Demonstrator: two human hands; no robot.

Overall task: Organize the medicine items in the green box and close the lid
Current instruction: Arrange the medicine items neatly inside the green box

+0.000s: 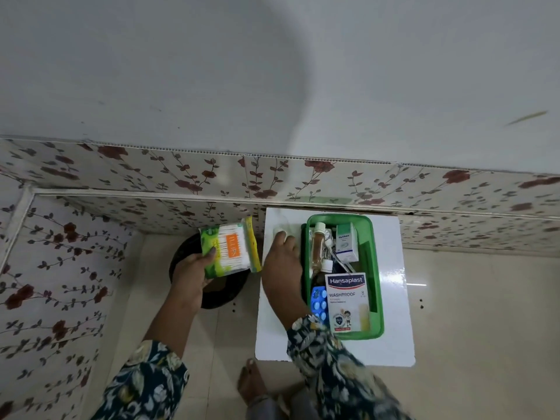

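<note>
Green swab pack (228,251) sitting clamped in left fingers (209,253); right hand (283,268) resting loosely beside box (374,268), reading "Hansaplast Washproof".

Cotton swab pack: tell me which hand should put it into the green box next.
Left. The left hand already grips the cotton swab pack beside the green box. The right hand rests at the box's near-left rim, holding nothing visible.
</note>
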